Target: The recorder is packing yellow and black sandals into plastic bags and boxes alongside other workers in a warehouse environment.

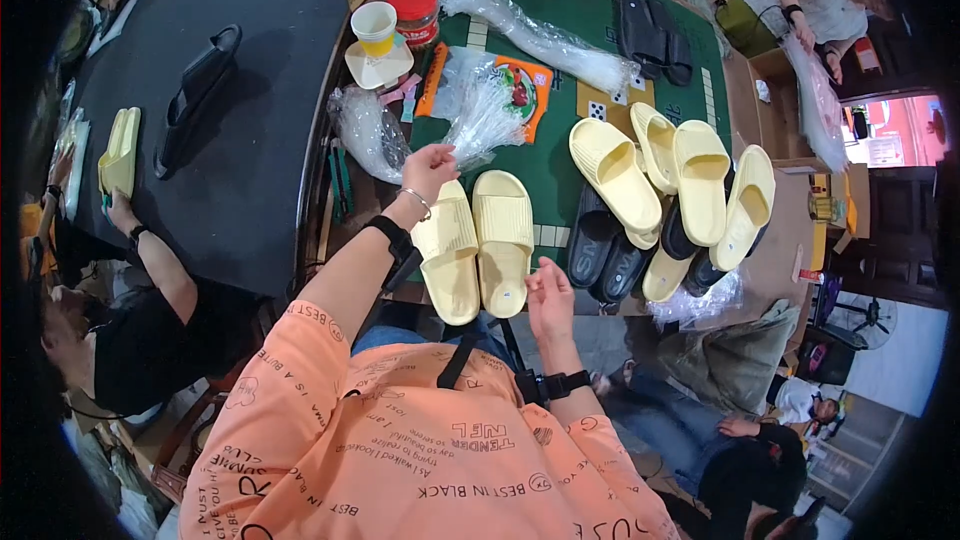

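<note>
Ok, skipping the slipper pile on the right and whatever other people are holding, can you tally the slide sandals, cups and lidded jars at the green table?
Pale yellow slide sandals: 2
Black slide sandals: 2
White-and-yellow cup: 1
Red-lidded jar: 1
Total: 6

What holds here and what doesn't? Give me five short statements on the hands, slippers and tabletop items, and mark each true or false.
1. The left hand is at the near end of the bundle of thin white strands. True.
2. The right hand grips a black slipper. False: it is beside the yellow pair.
3. The yellow pair lies soles up. False: the straps face up.
4. The heap of slippers on the right mixes yellow and black. True.
5. The jar has a blue lid. False: its lid is red.
</note>
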{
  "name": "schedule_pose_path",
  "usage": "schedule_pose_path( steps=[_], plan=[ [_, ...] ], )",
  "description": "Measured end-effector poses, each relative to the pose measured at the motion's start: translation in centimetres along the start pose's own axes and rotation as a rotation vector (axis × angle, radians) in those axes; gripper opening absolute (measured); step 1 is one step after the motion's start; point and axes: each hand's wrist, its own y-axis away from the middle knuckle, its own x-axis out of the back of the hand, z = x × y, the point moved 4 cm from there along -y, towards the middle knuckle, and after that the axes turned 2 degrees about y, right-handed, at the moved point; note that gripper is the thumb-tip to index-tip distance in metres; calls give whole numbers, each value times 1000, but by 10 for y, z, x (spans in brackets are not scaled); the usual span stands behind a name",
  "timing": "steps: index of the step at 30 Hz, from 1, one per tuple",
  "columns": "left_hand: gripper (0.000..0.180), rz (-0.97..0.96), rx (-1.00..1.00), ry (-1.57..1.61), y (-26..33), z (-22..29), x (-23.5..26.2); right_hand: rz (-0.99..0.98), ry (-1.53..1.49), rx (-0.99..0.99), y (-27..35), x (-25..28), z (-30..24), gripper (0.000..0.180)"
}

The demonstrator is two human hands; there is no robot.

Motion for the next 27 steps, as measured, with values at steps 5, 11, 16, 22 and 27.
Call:
schedule_pose_path(
  steps=[5, 11, 16, 22, 27],
  plan=[
    [18, 98, 70, -17, -3, 13, -4, 182, -94, 73, -2, 3, -22, 24],
    [15, -160, -62, -448, 6, -3, -32, 38, 522, -275, -5, 12, 38, 13],
    [19, -222, -13, -745, 17, -8, -56, 48, 784, -375, -28, 16, 58, 14],
    [21, -284, 51, -912, 6, -21, -60, -111, 906, -487, -31, 8, 56, 9],
    [24, -354, 182, -986, -2, -30, -60, 113, 679, -93, -71, -11, 62, 11]
  ],
)
